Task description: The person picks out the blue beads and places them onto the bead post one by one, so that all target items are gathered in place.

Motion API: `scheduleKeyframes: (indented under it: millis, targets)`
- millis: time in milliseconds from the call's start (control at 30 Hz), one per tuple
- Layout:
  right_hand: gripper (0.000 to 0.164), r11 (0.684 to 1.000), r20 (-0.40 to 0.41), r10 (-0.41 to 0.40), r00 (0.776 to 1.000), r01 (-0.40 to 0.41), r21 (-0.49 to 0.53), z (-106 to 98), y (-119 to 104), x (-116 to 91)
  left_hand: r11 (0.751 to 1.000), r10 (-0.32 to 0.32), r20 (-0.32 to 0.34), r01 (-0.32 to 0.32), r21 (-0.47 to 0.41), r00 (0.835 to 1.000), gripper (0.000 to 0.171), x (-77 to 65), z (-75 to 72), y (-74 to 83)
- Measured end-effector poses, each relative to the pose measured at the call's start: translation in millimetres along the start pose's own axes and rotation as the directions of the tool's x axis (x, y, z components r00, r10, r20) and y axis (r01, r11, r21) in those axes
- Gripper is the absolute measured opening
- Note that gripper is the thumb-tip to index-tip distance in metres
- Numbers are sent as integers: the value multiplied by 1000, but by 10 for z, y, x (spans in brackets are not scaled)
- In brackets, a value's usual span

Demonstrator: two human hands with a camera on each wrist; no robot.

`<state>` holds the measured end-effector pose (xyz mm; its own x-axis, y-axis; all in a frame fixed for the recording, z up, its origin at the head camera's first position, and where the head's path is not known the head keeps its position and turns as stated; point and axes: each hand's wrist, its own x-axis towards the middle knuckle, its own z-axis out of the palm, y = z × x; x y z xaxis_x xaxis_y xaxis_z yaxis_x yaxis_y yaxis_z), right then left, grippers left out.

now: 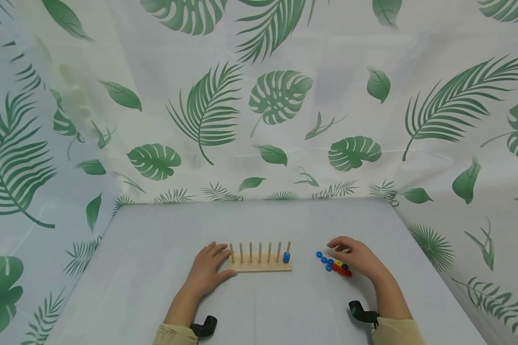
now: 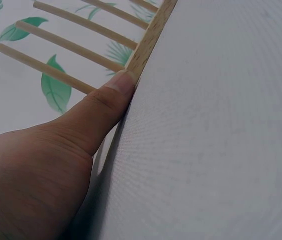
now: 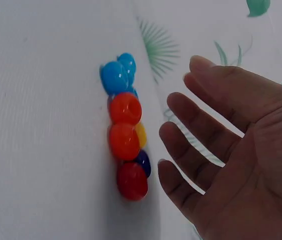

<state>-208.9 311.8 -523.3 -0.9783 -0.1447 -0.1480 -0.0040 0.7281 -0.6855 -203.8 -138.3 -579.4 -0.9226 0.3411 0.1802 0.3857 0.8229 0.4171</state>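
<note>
A wooden peg board [image 1: 263,268] with a row of several upright pegs stands on the table. Blue beads [image 1: 287,258] sit on its rightmost peg. My left hand [image 1: 207,270] holds the board's left end, thumb against the front edge and fingers towards the back; in the left wrist view the thumb [image 2: 106,102] touches the wood beside the end peg. Right of the board lies a loose group of blue, red, yellow and dark beads [image 1: 337,269]. Just above and behind them hovers my right hand [image 1: 357,256], its fingers loosely bent, with nothing seen between them in the right wrist view.
A white table surface [image 1: 259,306] lies under everything. Behind and at both sides hangs a white sheet with green leaf prints [image 1: 280,98]. A black camera mount is strapped to each wrist, one at the left [image 1: 205,327] and one at the right [image 1: 362,312].
</note>
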Motion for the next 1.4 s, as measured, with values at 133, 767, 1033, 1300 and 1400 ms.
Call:
scheduleKeyframes:
  millis: [133,767,1033,1300,1400]
  targets:
    - [25,999,6,43,999,-43,-9,9,98,3,1000,-3,2,3,-8,1000,65,-5,-10,8]
    - [23,998,57,63,996,-64,4,72,180,89,1000,8,-2,-8,-2,1000,65,-9,6,-17]
    - [23,997,70,82,994,-82,4,66,162,114,1000,8,-2,-8,23,1000,65,-1,-1,-11]
    - [24,992,42,122,992,-122,-21,71,173,135,999,17,-7,-17,32,1000,65,9,3,-15]
    - [25,994,52,112,992,-111,-17,69,180,139,999,15,-7,-15,34,1000,64,8,12,-23]
